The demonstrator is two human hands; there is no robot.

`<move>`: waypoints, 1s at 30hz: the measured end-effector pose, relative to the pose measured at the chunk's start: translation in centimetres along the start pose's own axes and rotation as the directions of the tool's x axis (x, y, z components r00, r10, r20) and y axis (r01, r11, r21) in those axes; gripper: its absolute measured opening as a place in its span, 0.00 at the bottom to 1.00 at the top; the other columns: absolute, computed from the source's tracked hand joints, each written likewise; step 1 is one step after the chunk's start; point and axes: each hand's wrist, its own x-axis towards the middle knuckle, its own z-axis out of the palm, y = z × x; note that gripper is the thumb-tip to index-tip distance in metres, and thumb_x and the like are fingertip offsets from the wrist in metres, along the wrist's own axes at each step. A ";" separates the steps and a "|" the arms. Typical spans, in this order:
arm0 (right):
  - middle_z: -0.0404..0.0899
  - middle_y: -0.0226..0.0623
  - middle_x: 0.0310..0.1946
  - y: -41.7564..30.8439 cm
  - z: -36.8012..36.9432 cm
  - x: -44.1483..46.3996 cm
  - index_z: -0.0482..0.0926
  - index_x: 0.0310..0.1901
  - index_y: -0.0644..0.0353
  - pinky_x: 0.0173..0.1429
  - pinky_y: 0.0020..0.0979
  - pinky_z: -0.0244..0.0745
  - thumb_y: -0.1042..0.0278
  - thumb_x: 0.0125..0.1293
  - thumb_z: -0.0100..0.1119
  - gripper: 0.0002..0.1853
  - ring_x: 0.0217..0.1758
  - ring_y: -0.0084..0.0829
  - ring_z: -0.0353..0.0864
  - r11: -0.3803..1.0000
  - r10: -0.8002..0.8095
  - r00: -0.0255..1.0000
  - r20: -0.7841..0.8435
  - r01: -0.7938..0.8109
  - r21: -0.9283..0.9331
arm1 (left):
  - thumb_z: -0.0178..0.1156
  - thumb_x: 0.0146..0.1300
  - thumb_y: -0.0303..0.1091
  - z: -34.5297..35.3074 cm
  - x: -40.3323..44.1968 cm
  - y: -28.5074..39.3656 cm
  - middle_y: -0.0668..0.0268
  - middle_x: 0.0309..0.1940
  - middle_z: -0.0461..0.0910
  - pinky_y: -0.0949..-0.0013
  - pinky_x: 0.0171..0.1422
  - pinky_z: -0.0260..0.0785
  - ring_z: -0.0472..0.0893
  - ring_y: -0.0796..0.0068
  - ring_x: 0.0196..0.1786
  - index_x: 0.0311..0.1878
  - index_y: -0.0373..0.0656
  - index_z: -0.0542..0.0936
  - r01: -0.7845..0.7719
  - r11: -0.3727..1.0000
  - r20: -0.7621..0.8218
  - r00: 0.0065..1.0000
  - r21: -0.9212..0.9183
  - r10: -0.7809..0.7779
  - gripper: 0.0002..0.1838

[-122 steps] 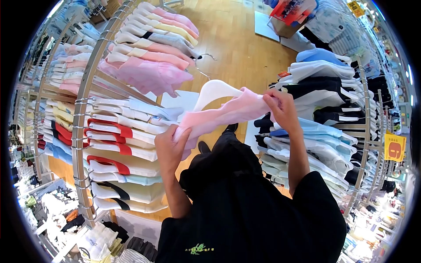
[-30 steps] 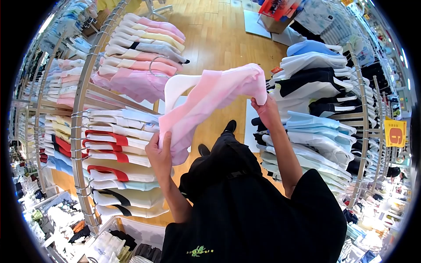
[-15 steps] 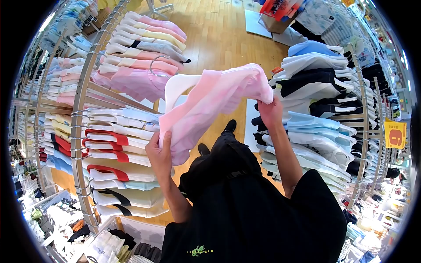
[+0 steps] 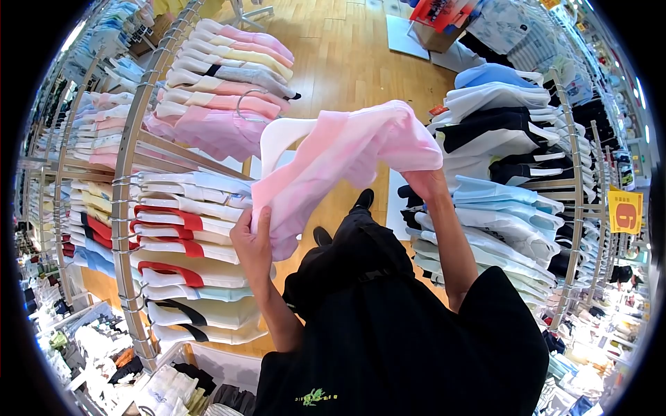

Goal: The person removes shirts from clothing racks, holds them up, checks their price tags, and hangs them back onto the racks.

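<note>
A pink tie-dye shirt (image 4: 340,156) with a salmon-pink collar band hangs on a white hanger (image 4: 283,133) in front of me. The hanger's metal hook (image 4: 244,104) points up and left. My left hand (image 4: 255,239) is closed on the shirt's lower left edge, thumb on top. On the other side, my right hand (image 4: 427,184) holds the shirt's right end from beneath, and the cloth drapes over its fingers and hides them.
To the left stands a metal rail (image 4: 125,152) of hung pink, white and red-trimmed shirts. A second rail (image 4: 574,152) at the right carries blue, white and black garments. A yellow price sign (image 4: 625,211) hangs farther right. Wooden floor (image 4: 340,52) runs ahead between them.
The shirt's right end has spread out and now covers more of my right hand, which has shifted slightly down. My left hand keeps its place.
</note>
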 end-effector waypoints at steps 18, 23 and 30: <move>0.69 0.39 0.65 -1.3 1.5 0.4 0.64 0.68 0.61 0.70 0.40 0.66 0.56 0.73 0.50 0.27 0.66 0.37 0.71 0.999 0.022 0.998 0.054 -0.023 0.024 | 0.63 0.67 0.38 -0.2 0.0 -0.4 0.73 0.23 0.74 0.77 0.28 0.57 0.65 0.86 0.27 0.35 0.31 0.80 0.024 0.998 0.080 0.997 -0.053 -0.019 0.16; 0.70 0.39 0.64 -1.0 1.8 0.7 0.65 0.67 0.62 0.67 0.37 0.70 0.57 0.72 0.51 0.27 0.64 0.35 0.73 1.000 0.016 1.000 -0.016 -0.016 0.002 | 0.62 0.67 0.38 -0.3 0.0 -0.7 0.72 0.23 0.74 0.76 0.29 0.58 0.65 0.86 0.27 0.35 0.31 0.80 0.030 0.999 0.104 0.994 -0.041 -0.026 0.16; 0.68 0.40 0.67 -0.8 1.5 0.4 0.63 0.69 0.60 0.69 0.42 0.67 0.48 0.74 0.43 0.30 0.68 0.39 0.69 0.956 0.083 0.994 0.069 -0.099 0.275 | 0.63 0.67 0.38 -0.3 0.0 -0.8 0.72 0.22 0.72 0.75 0.29 0.58 0.64 0.85 0.27 0.34 0.31 0.79 0.010 1.000 0.115 0.993 -0.016 -0.009 0.16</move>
